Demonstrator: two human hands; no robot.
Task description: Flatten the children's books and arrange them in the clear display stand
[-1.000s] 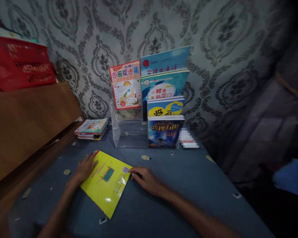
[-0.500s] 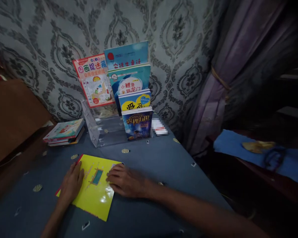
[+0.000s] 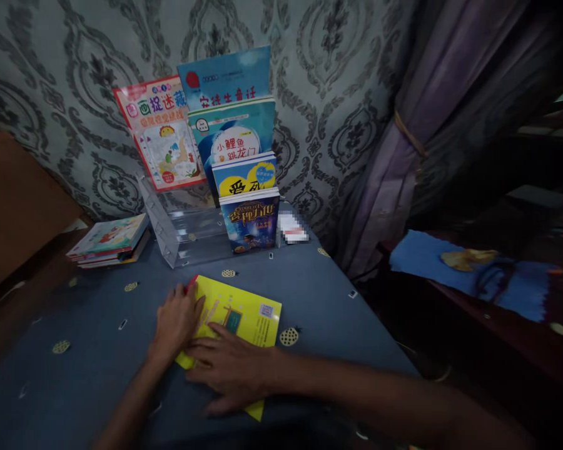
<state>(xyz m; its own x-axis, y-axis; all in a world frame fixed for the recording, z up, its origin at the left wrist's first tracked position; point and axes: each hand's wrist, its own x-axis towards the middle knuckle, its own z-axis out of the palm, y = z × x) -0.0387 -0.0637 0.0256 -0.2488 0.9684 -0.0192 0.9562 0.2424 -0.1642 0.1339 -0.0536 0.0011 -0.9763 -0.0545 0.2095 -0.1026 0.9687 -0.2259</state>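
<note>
A yellow book [image 3: 253, 312] with a red spine edge lies on the cloth-covered table, a small green board picture and a square code printed on its cover. My left hand [image 3: 174, 322] grips its left edge, fingers along the red spine and thumb on the cover. Across the lower part of the cover rests my right hand [image 3: 232, 369], fingers spread and flat, hiding much of that part. Behind them stands a clear plastic book rack [image 3: 157, 228]. In it are a red-bordered picture book [image 3: 166, 140], blue storybooks [image 3: 244, 128], a yellow-and-blue book [image 3: 248, 178] and a dark blue book [image 3: 251, 222].
A stack of books [image 3: 107, 240] lies left of the rack. A brown box [image 3: 19, 206] stands at the far left. Beside the rack is a blurred white item [image 3: 291, 228]. A tied purple curtain [image 3: 385, 187] and a blue cloth [image 3: 413, 250] are at right.
The yellow book has moved to the right in view, with my left hand at its edge. My right hand has shifted from the book's right side down onto its lower cover. The view has also shifted slightly.
</note>
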